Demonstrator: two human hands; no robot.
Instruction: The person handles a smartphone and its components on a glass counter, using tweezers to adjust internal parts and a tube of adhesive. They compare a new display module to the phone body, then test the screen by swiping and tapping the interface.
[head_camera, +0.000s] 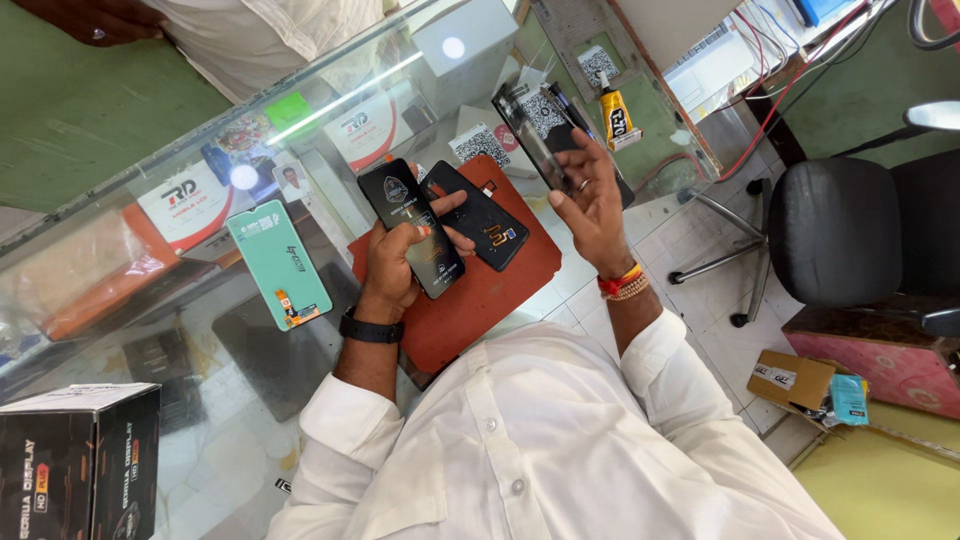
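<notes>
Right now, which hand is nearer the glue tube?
Right. The right hand holds a dark panel just beside the glue tube; the left hand grips a phone farther off, over the red mat.

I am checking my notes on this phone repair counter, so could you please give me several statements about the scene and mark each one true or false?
1. The left hand holds a black phone screen. True.
2. The right hand is empty. False: it holds a dark glossy panel.
3. A black phone lies on a red mat. True.
4. The teal package rests on the office chair. False: it lies on the glass counter.
5. A glue tube lies on the counter beyond the right hand. True.
</notes>
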